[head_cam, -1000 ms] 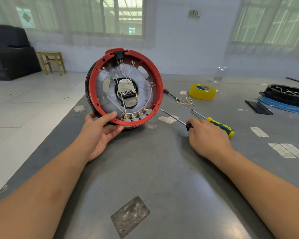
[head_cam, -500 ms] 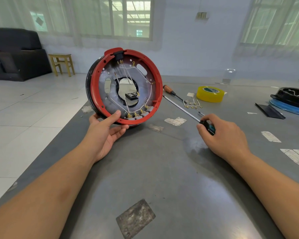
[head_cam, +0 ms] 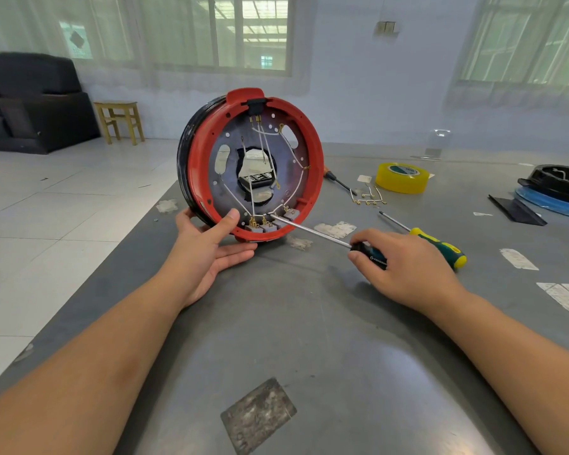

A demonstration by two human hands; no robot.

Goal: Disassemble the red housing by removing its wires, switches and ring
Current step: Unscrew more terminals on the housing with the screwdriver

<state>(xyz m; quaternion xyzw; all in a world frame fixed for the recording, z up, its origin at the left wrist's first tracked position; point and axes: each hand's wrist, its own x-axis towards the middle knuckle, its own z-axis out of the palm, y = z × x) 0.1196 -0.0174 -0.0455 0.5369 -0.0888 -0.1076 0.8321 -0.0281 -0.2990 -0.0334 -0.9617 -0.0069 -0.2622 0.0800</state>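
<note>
Two hands: both work at one red housing (head_cam: 257, 165) in the head view, the only view given.
Housing: it stands on edge on the grey bench (head_cam: 309, 339), open side toward the camera, lower rim on the bench top near the left edge.
Left hand (head_cam: 207, 254): palm up under the lower left rim, thumb pressed on the red rim, fingers straight beneath it; a wide, flat grip that props the housing.
Right hand (head_cam: 404, 264): fingers curled round the dark handle of a screwdriver (head_cam: 312, 229); a closed grip holding that tool.
Screwdriver: its thin shaft runs up and left, and the tip sits at the row of grey switches (head_cam: 270, 224) along the bottom inside of the housing.
Wires (head_cam: 296, 178): white, strung across the inner plate from the black connector at the top down to the switches.
Other tools: a green and yellow screwdriver (head_cam: 437, 246) lies just behind the right hand; an orange-handled one (head_cam: 337, 180) lies beside the housing's right rim.
Loose parts: small brass-tipped wire pieces (head_cam: 368, 197) lie near a yellow tape roll (head_cam: 401, 177).
Far right: a black part on a blue ring (head_cam: 552, 195) sits well apart.
</note>
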